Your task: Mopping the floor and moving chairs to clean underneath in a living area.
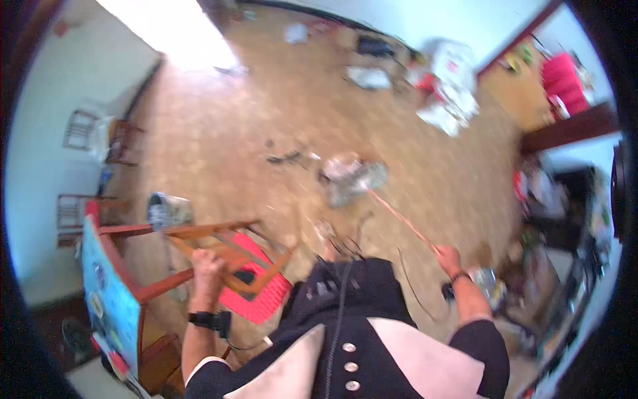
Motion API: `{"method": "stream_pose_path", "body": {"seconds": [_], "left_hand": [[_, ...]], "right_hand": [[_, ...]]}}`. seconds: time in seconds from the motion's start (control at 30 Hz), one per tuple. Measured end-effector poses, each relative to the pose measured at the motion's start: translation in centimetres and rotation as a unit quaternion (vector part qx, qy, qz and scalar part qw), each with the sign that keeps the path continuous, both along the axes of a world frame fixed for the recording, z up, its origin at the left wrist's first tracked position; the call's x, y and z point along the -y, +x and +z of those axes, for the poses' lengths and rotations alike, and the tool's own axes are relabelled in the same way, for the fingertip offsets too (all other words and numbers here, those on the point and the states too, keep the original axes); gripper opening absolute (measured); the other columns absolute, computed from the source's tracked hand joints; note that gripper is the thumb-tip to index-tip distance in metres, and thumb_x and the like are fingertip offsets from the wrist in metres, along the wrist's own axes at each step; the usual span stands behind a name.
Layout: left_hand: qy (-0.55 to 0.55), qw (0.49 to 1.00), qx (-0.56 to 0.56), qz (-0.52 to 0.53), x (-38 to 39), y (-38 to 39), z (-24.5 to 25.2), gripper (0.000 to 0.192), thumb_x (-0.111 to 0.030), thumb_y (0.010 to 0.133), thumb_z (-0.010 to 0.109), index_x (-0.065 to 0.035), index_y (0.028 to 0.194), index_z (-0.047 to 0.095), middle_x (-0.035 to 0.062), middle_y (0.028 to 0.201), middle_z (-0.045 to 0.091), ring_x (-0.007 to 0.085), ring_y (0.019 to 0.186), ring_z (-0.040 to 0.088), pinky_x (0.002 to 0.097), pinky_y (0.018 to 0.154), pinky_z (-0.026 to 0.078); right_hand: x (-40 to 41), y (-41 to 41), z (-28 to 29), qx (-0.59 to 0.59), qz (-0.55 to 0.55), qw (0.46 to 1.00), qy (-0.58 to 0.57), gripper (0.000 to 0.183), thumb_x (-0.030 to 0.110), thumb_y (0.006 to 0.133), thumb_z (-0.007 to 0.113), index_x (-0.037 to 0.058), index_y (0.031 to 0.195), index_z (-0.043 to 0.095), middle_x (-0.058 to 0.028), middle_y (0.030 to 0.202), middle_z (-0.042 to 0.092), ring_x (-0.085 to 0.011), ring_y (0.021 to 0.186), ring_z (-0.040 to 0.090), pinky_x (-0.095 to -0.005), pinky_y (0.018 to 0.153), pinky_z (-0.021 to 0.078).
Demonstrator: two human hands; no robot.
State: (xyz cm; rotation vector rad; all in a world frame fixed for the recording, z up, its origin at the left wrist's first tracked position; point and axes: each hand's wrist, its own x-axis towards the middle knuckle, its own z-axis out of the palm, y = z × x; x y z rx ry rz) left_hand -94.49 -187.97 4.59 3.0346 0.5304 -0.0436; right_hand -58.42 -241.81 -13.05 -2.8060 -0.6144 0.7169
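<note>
My left hand [208,267] grips the wooden frame of a chair [249,287], which is tilted beside my legs. A red textured cushion or stool top [266,299] shows behind and below that frame. On the right, my right hand [448,258] is closed around a thin, pinkish stick-like handle [406,223]. Its far end meets a blurred grey and pale heap [355,179] on the floor in front of me; whether this is a mop head or debris I cannot tell.
A table with a blue top [110,294] stands at the left. Wooden chairs [79,129] line the left wall. Small dark debris [286,158] lies on the brown floor [239,119]. White bags [451,90] are at the upper right, and a dark cable [411,289] trails near my right side.
</note>
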Motion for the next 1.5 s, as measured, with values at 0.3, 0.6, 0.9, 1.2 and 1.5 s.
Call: {"method": "stream_pose_path", "body": {"seconds": [0.3,0.6,0.9,1.2,1.5], "left_hand": [[0.02,0.994,-0.104,0.04,1.6,-0.4,0.0,0.006,-0.017,0.06,0.057,-0.0126,0.063,0.06,0.0044,0.084,0.053,0.0245,0.098,0.046,0.0416,0.094,0.028],[0.107,0.979,-0.156,0.08,0.4,-3.1,-3.4,0.009,-0.018,0.064,0.056,-0.0153,0.065,0.064,0.0104,0.107,0.051,0.0322,0.117,0.034,0.0459,0.101,0.023],[0.105,0.95,-0.26,0.136,-0.5,-3.4,-3.3,0.015,-0.019,0.068,0.052,-0.0159,0.073,0.066,0.0117,0.115,0.049,0.0333,0.121,0.03,0.046,0.105,0.018],[0.05,0.922,-0.341,0.174,0.6,-0.1,-0.6,0.012,-0.016,0.072,0.054,-0.0131,0.078,0.064,0.011,0.124,0.042,0.0329,0.126,0.021,0.0447,0.106,0.014],[0.079,0.934,-0.319,0.141,1.2,-0.6,-0.5,0.013,-0.015,0.069,0.055,-0.0137,0.079,0.064,0.0103,0.124,0.042,0.0323,0.126,0.021,0.0436,0.106,0.014]], "right_hand": [[-11.8,7.8,-4.9,-0.004,0.118,0.991,0.066,0.013,0.016,0.068,0.05,0.0091,0.074,0.06,-0.0179,0.064,0.056,-0.0363,0.062,0.056,-0.0447,0.055,0.0445],[-28.7,16.2,-5.1,-0.012,0.164,0.976,0.14,0.018,0.019,0.071,0.05,0.0058,0.074,0.062,-0.0207,0.072,0.058,-0.0375,0.069,0.057,-0.044,0.061,0.0467],[-3.4,16.6,-0.2,-0.037,0.092,0.995,0.034,0.023,0.024,0.07,0.053,0.0025,0.072,0.06,-0.0213,0.065,0.055,-0.0378,0.061,0.055,-0.0448,0.054,0.0422],[7.9,13.2,-0.2,-0.062,0.021,0.997,-0.026,0.023,0.023,0.07,0.054,0.0009,0.072,0.06,-0.0208,0.062,0.053,-0.0374,0.06,0.054,-0.044,0.055,0.0411],[-12.5,21.4,-7.6,0.052,0.254,0.965,0.036,0.028,0.023,0.075,0.049,-0.0015,0.067,0.058,-0.0222,0.062,0.055,-0.0381,0.057,0.054,-0.0471,0.053,0.0431]]}}
